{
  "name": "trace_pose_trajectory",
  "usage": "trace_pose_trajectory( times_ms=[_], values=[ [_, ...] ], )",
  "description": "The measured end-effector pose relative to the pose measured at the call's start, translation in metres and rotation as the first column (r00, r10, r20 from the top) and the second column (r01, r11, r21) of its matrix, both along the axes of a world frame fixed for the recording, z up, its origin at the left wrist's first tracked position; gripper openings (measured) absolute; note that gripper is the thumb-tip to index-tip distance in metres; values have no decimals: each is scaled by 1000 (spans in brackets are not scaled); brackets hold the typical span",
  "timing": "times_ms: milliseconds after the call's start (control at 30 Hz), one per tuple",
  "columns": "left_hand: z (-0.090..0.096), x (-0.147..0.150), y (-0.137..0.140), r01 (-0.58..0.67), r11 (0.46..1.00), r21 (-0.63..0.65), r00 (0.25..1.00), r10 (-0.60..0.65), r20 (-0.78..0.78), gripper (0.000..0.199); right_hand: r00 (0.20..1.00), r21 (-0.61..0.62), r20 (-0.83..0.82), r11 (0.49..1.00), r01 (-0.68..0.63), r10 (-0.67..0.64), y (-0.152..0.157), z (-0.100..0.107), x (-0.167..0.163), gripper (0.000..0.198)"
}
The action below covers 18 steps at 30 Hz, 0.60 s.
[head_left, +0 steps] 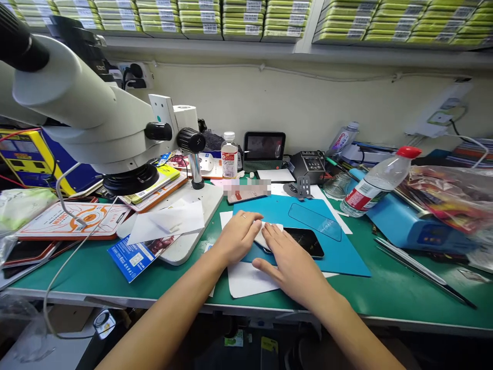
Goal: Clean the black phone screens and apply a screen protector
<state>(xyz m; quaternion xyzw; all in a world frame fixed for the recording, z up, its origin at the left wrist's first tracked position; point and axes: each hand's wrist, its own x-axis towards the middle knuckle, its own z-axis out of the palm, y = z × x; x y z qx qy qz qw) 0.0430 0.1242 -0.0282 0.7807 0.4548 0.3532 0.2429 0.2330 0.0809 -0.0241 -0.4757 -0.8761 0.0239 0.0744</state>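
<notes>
A dark smartphone (314,243) lies face up on a blue mat (346,264), its left part covered by a small white wipe (262,238). My left hand (239,234) is closed around the left end of the phone, beside the wipe; its fingertips are partly hidden. With fingers stretched out flat and thumb apart, my right hand (290,259) presses on the wipe over the phone. Behind the phone, a clear screen protector (316,222) with a black border rests on the mat. A white sheet (246,282) sticks out below the hands.
A microscope (88,113) looms at left over its pale base (208,205). Tweezers (423,270) lie at right, near a red-capped bottle (379,182) leaning on a blue device (412,221). A small-screen device (264,146) and a medicine bottle (229,156) stand at the back.
</notes>
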Motion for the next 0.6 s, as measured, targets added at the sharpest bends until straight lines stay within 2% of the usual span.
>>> trace_pose_trajectory(
  times_ms=[167,300,400,600],
  values=[
    [-1,0,1,8,1000,-3,1000,-8,3,38,998,26,-48,999,-34,35,-20,-6,12,81],
    [-3,2,1,12,1000,-1,1000,-12,-5,38,998,-73,-42,996,-47,44,-3,2,3,79],
    [-4,0,0,0,1000,0,1000,0,-4,39,999,-73,-18,996,-43,42,6,8,-7,85],
    [-6,1,2,-12,1000,-10,1000,12,-14,39,1000,-16,-6,1000,-8,8,-30,-1,7,80]
  ],
)
